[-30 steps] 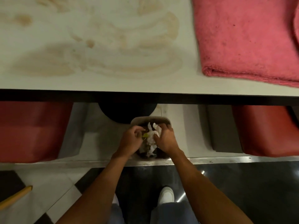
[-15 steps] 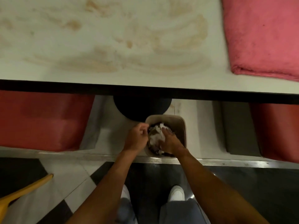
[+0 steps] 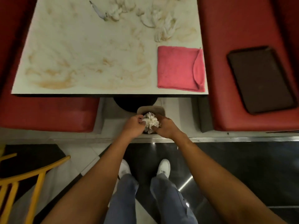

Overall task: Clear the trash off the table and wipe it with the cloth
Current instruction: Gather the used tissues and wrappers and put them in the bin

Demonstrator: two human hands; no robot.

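Observation:
A small beige bin [image 3: 151, 109] stands on the floor below the table's near edge, with crumpled white paper trash [image 3: 151, 121] heaped in it. My left hand [image 3: 134, 126] and my right hand [image 3: 165, 127] flank that heap, fingers curled against the paper from both sides. The white table [image 3: 80, 50] is smeared with brown stains. A folded pink cloth [image 3: 179, 68] lies at its near right corner. Several crumpled white napkins [image 3: 160, 25] and a twisted wrapper [image 3: 98, 11] lie at the far end of the table.
Red bench seats [image 3: 242, 29] run along both sides of the table; a dark brown tray [image 3: 260, 78] lies on the right one. A yellow chair [image 3: 24, 180] stands at lower left. The black table pedestal [image 3: 135, 103] is just behind the bin. My white shoes [image 3: 164, 167] stand on dark floor.
The view has pulled back and up, so the whole table, cloth, napkins and tray now show. Both hands stay at the bin, pressed against the paper heap.

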